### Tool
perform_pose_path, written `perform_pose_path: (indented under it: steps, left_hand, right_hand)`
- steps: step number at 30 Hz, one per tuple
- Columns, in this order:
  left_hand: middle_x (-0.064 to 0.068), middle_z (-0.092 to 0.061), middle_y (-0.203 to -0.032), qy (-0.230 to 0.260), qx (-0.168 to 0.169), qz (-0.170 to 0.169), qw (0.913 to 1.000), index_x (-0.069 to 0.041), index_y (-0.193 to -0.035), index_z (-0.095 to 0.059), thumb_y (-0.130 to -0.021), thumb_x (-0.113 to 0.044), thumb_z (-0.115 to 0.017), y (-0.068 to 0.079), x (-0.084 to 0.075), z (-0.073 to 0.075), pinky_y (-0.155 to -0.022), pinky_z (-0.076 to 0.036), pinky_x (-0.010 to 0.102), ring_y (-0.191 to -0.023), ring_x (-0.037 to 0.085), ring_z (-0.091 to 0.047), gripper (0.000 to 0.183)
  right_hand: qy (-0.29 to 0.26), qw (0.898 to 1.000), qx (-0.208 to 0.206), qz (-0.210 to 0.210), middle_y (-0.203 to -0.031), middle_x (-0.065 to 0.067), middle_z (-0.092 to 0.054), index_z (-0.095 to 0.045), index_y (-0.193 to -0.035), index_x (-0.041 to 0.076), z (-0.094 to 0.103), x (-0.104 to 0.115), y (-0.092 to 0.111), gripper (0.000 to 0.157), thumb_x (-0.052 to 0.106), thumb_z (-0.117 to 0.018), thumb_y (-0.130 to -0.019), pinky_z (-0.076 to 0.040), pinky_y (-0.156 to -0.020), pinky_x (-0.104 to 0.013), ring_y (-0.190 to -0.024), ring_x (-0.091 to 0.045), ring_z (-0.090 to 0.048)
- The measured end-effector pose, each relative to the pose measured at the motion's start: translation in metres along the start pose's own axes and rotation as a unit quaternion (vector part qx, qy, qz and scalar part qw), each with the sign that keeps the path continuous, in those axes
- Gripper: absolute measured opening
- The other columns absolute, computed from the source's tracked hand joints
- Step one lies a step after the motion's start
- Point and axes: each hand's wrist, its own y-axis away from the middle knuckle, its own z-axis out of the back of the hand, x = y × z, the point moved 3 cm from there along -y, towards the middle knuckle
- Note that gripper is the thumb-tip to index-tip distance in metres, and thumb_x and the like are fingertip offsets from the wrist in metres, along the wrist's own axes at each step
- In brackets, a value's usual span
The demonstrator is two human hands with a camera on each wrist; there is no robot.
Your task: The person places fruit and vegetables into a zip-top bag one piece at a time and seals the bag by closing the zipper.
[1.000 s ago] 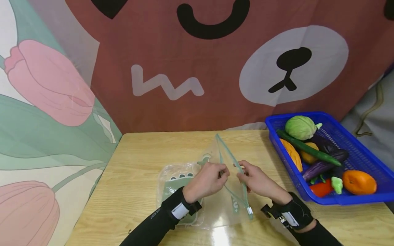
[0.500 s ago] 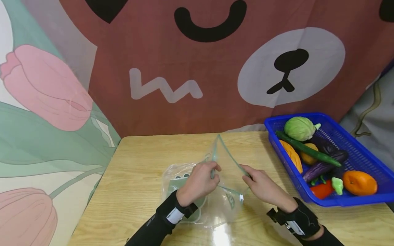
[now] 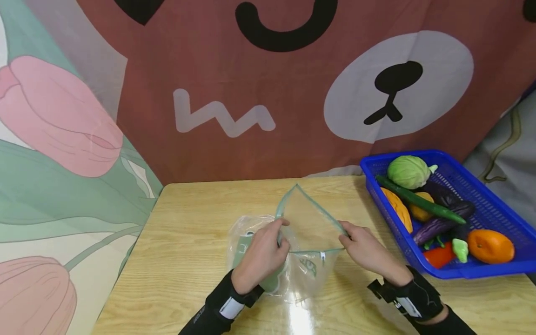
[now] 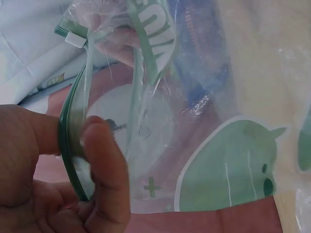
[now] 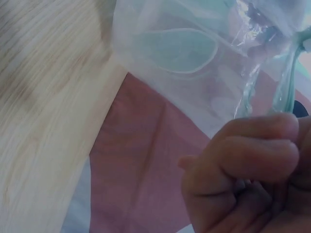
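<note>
A clear zip bag [image 3: 311, 228] with a green zipper rim and green printed shapes stands with its mouth spread wide. My left hand [image 3: 263, 251] pinches the left side of the rim; in the left wrist view the thumb and fingers [image 4: 104, 165] close on the green strip. On the opposite side, my right hand [image 3: 366, 249] grips the rim, its fingers [image 5: 243, 155] curled in the right wrist view. A white zipper slider [image 4: 76, 40] sits on the near edge of the mouth. Beneath and beside my left hand lies more clear plastic packaging [image 3: 240, 242] with a green print.
A blue basket [image 3: 498, 204] at the right of the wooden table [image 3: 197, 218] holds a cabbage [image 3: 409, 172], a cucumber [image 3: 418, 201], an eggplant [image 3: 435, 230], an orange pumpkin-like item [image 3: 491, 245] and other produce. A printed cloth [image 3: 226, 158] hangs behind the table.
My hands have moved apart, the left one leftward and the right one rightward. The bag's mouth has gone from a narrow slit to a wide opening. The basket has stayed put.
</note>
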Motion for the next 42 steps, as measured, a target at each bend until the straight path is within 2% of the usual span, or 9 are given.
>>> perform_pose_path:
  steps: [5, 13, 16, 19, 24, 29, 34, 38, 42]
  left_hand:
    - [-0.002, -0.049, -0.081, -0.023, -0.016, 0.007, 0.9996, -0.004, -0.124, -0.052, -0.081, 0.001, -0.053, 0.003, 0.002, 0.004, -0.056, -0.039, 0.024, -0.065, 0.011, -0.046, 0.043]
    - [0.011, -0.052, -0.103, -0.07, 0.009, 0.033, 0.997, -0.003, -0.118, -0.053, -0.082, -0.003, -0.045, -0.002, -0.002, 0.006, -0.06, -0.044, 0.037, -0.069, 0.023, -0.054, 0.037]
    - [0.011, -0.058, -0.1, -0.064, 0.002, 0.028, 0.9975, -0.002, -0.112, -0.056, -0.084, -0.003, -0.044, -0.004, -0.003, 0.003, -0.066, -0.047, 0.041, -0.076, 0.026, -0.058, 0.031]
    - [0.009, -0.062, -0.092, -0.041, -0.002, 0.015, 0.999, -0.001, -0.11, -0.057, -0.086, -0.002, -0.044, -0.007, -0.004, -0.001, -0.062, -0.047, 0.035, -0.073, 0.02, -0.058, 0.027]
    - [-0.001, -0.049, -0.071, -0.006, 0.012, 0.007, 0.9999, -0.001, -0.114, -0.055, -0.088, 0.0, -0.043, -0.011, -0.003, -0.007, -0.047, -0.037, 0.023, -0.056, 0.01, -0.045, 0.028]
    - [-0.004, -0.04, -0.065, 0.009, 0.016, 0.005, 0.9998, -0.001, -0.114, -0.054, -0.09, 0.0, -0.044, -0.012, -0.001, -0.009, -0.044, -0.032, 0.022, -0.05, 0.007, -0.037, 0.027]
    - [-0.005, -0.039, -0.064, 0.015, 0.017, 0.001, 0.9997, -0.002, -0.113, -0.055, -0.09, 0.0, -0.043, -0.012, 0.0, -0.01, -0.042, -0.03, 0.021, -0.048, 0.005, -0.035, 0.026]
    - [-0.005, -0.039, -0.063, 0.026, 0.025, -0.003, 0.9993, -0.002, -0.114, -0.054, -0.09, 0.0, -0.042, -0.013, 0.0, -0.011, -0.041, -0.03, 0.02, -0.046, 0.004, -0.033, 0.027]
    - [-0.005, -0.039, -0.062, 0.035, 0.035, -0.006, 0.9987, -0.002, -0.116, -0.053, -0.091, -0.001, -0.041, -0.013, 0.0, -0.011, -0.04, -0.03, 0.019, -0.045, 0.003, -0.032, 0.028]
  right_hand:
    - [0.009, 1.0, -0.004, -0.002, -0.059, -0.001, -0.037, -0.039, -0.139, -0.008, 0.004, 0.0, 0.001, 0.044, 0.008, -0.039, -0.098, -0.031, -0.044, -0.027, -0.042, -0.011, -0.029]
    - [0.004, 1.0, 0.001, -0.003, -0.057, 0.0, -0.036, -0.041, -0.137, -0.01, 0.006, -0.004, 0.001, 0.042, 0.008, -0.038, -0.099, -0.031, -0.044, -0.027, -0.042, -0.011, -0.029]
    - [0.014, 1.0, -0.018, 0.002, -0.059, 0.0, -0.037, -0.046, -0.132, -0.01, 0.009, -0.006, 0.001, 0.038, 0.008, -0.039, -0.099, -0.032, -0.045, -0.028, -0.044, -0.012, -0.033]
    - [0.013, 1.0, -0.023, -0.007, -0.059, -0.001, -0.041, -0.05, -0.128, -0.007, 0.009, -0.008, 0.001, 0.035, 0.008, -0.039, -0.099, -0.033, -0.043, -0.028, -0.044, -0.013, -0.039]
    - [0.016, 0.999, -0.021, -0.02, -0.061, -0.002, -0.048, -0.05, -0.127, -0.003, 0.006, -0.008, 0.002, 0.033, 0.014, -0.043, -0.1, -0.039, -0.043, -0.029, -0.044, -0.015, -0.05]
    - [0.076, 0.997, -0.02, -0.013, -0.071, -0.001, -0.057, -0.051, -0.128, -0.003, 0.013, 0.003, 0.007, 0.044, 0.029, -0.049, -0.098, -0.042, -0.049, -0.03, -0.049, -0.012, -0.052]
    - [0.145, 0.988, -0.051, 0.012, -0.075, 0.003, -0.061, -0.057, -0.122, -0.002, 0.044, 0.018, 0.022, 0.05, 0.041, -0.048, -0.097, -0.044, -0.055, -0.032, -0.057, -0.008, -0.052]
    - [0.217, 0.972, -0.09, 0.026, -0.069, 0.005, -0.058, -0.06, -0.114, -0.003, 0.085, 0.018, 0.031, 0.044, 0.037, -0.052, -0.097, -0.044, -0.054, -0.033, -0.055, -0.009, -0.052]
    - [0.284, 0.955, -0.084, 0.019, -0.065, 0.001, -0.054, -0.06, -0.102, -0.004, 0.122, 0.003, 0.021, 0.034, 0.028, -0.058, -0.093, -0.042, -0.052, -0.034, -0.053, -0.013, -0.05]
